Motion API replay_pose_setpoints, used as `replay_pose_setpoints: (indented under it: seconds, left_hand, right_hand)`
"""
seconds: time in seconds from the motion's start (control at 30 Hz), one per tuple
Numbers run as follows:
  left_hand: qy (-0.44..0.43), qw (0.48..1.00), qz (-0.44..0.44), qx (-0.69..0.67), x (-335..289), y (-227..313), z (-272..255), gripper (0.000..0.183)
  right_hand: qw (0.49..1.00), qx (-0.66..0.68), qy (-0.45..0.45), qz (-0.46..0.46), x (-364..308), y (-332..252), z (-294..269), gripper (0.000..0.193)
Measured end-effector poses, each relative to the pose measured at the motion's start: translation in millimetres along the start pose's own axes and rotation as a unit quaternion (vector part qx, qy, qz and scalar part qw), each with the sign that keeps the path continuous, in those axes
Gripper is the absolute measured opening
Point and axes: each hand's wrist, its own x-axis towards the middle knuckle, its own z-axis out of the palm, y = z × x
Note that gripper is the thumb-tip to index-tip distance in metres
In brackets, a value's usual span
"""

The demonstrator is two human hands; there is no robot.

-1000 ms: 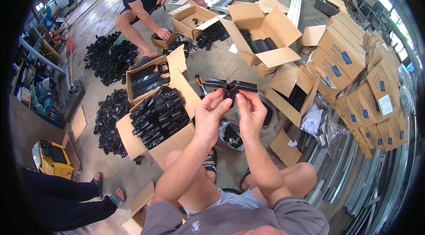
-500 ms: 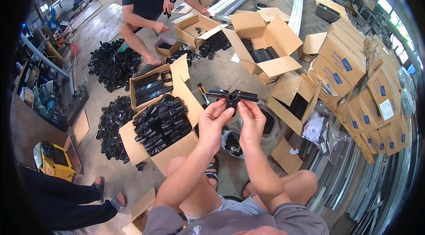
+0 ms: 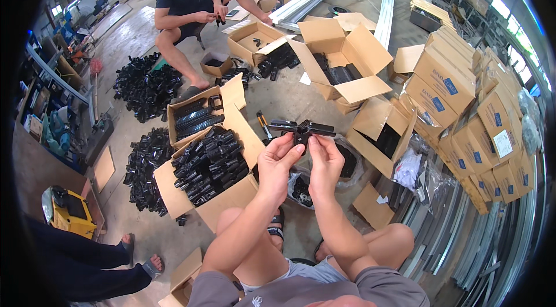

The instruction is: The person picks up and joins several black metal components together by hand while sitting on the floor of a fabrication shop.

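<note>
Between my two hands is a black branched pipe connector (image 3: 303,129), its arms spreading left and right. My left hand (image 3: 277,159) pinches its lower left side with thumb and fingers. On the lower right side, my right hand (image 3: 324,159) grips the same piece. Just below it, partly behind my hands, a clear bag of small black parts (image 3: 301,185) sits on the floor. A second bag with dark parts (image 3: 349,159) lies right of my right hand. Left of my hands stands a carton filled with black connectors (image 3: 209,165).
An orange-and-black tool (image 3: 264,124) lies beyond my left hand. Heaps of black connectors (image 3: 147,84) cover the floor at left. Across from me a seated person (image 3: 191,12) handles a black part. Open cartons (image 3: 344,55), stacked boxes (image 3: 443,75) and metal profiles (image 3: 446,232) stand or lie at right.
The connector has tilted slightly in my hands, its arms now lying flatter. The seated person's two hands have come together at the black part.
</note>
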Motion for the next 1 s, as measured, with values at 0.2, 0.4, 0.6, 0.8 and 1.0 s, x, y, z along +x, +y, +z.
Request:
replay_pose_setpoints:
  seconds: [0.2, 0.4, 0.6, 0.8, 1.0]
  left_hand:
    - [0.001, 1.0, 0.007, 0.003, 0.2, -0.1, -1.1, 0.035]
    - [-0.002, 1.0, 0.001, 0.009, 2.8, -0.9, -0.9, 0.033]
    - [-0.002, 1.0, -0.005, 0.005, 1.8, -2.4, -0.5, 0.034]
    - [-0.008, 1.0, -0.013, 0.011, -0.9, -1.8, 0.2, 0.034]
    - [-0.01, 1.0, -0.005, -0.006, -0.4, -1.5, 0.0, 0.034]
  right_hand:
    - [1.0, -0.006, -0.009, 0.028, -0.7, -8.2, 1.5, 0.015]
    - [0.999, 0.031, 0.008, 0.04, 1.7, -1.0, 1.7, 0.017]
    - [0.998, 0.054, -0.002, 0.035, 1.8, 0.4, 0.1, 0.019]
    - [0.996, 0.076, 0.002, 0.049, 1.0, -8.0, 3.4, 0.017]
    - [0.995, 0.089, 0.008, 0.043, 0.0, 1.4, 1.8, 0.016]
